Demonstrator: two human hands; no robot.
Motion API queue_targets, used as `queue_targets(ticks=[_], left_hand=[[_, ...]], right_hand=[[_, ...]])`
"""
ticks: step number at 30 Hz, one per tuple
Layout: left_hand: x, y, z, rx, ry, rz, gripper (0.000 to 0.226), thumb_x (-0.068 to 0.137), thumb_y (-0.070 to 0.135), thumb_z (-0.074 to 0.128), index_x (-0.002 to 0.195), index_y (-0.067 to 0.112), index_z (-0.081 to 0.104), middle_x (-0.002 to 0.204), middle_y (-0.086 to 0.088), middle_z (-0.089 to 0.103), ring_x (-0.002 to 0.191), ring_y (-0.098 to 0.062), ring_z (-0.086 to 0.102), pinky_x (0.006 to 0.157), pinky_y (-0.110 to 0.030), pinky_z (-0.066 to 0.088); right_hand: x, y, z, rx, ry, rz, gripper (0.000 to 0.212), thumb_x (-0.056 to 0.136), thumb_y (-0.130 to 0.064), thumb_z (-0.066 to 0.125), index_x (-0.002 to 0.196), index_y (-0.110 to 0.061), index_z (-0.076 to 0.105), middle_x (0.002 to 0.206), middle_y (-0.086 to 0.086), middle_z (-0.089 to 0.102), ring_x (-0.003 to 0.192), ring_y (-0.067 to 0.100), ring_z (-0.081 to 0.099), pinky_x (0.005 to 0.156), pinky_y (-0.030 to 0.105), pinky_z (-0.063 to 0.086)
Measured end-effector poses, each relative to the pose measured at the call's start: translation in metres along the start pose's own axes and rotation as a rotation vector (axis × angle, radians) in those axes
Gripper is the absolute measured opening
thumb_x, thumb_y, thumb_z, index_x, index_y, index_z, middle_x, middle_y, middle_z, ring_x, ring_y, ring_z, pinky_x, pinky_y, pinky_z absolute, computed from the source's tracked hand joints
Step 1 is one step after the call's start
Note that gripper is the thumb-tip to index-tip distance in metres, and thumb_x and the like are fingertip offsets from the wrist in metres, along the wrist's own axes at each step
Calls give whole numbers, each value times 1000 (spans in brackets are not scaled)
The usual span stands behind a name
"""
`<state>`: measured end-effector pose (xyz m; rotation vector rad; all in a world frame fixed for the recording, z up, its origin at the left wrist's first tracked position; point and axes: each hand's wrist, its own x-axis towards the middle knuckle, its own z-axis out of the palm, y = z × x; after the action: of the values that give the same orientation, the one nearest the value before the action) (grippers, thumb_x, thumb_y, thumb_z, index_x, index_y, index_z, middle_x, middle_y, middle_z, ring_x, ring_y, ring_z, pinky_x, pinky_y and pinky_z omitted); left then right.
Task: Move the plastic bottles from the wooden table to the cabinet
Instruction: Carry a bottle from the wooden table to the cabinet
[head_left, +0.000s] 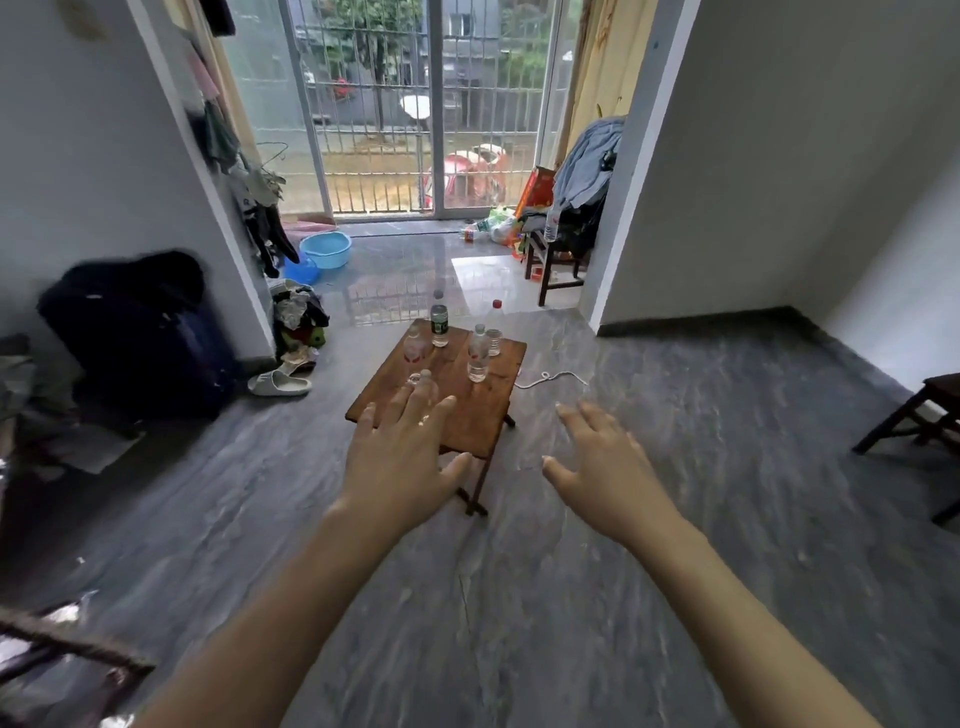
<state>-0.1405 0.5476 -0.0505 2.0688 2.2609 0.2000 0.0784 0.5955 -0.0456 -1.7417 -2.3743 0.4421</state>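
Note:
A small wooden table (457, 410) stands on the grey floor ahead of me. Several clear plastic bottles stand upright on it: a green-labelled bottle (439, 322) at the back, a red-capped bottle (495, 330) at the back right, a clear bottle (478, 356) in front of it, a pale bottle (414, 349) at the left and a short bottle (425, 382) partly hidden behind my fingers. My left hand (402, 457) is stretched out over the table's near edge, fingers spread, holding nothing. My right hand (605, 467) hovers open to the right of the table. No cabinet is in view.
A dark suitcase (140, 332) stands against the left wall, with a slipper (278, 384) and a clothes pile (301, 322) near it. Blue basins (324, 249) sit by the barred glass door. A cluttered chair (561, 249) is at the back right, a dark stool (919, 415) at far right. A white cord (550, 379) lies on the floor.

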Motion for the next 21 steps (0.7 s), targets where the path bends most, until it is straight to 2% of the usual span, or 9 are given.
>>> queue_targets(ticks=[3, 9, 14, 21], left_hand=[[19, -14, 3, 15, -26, -65, 70, 100, 61, 41, 160, 32, 19, 173, 1, 5, 159, -21, 8, 124, -51, 11], [67, -52, 21, 12, -87, -137, 71, 100, 60, 41, 160, 32, 18, 173, 1, -1, 159, -21, 3, 125, -52, 9], [123, -99, 30, 11, -103, -178, 72, 101, 62, 38, 161, 31, 14, 173, 1, -3, 159, -22, 1, 125, -52, 5], [218, -152, 44, -52, -141, -135, 74, 98, 63, 42, 161, 31, 20, 173, 2, 1, 158, -23, 8, 125, -52, 8]], right_hand=[[36, -5, 5, 2, 0, -52, 72, 95, -46, 54, 156, -23, 25, 164, 6, 23, 150, 26, 20, 120, 48, 19], [107, -26, 29, 20, -100, -112, 72, 95, -46, 53, 157, -25, 23, 167, 4, 16, 151, 26, 19, 121, 50, 21], [175, -49, 46, 12, -101, -133, 72, 95, -45, 55, 156, -23, 26, 166, 4, 18, 151, 24, 20, 119, 52, 25], [262, -74, 65, 6, -120, -70, 71, 95, -46, 54, 156, -23, 26, 166, 4, 19, 151, 23, 20, 120, 51, 26]])
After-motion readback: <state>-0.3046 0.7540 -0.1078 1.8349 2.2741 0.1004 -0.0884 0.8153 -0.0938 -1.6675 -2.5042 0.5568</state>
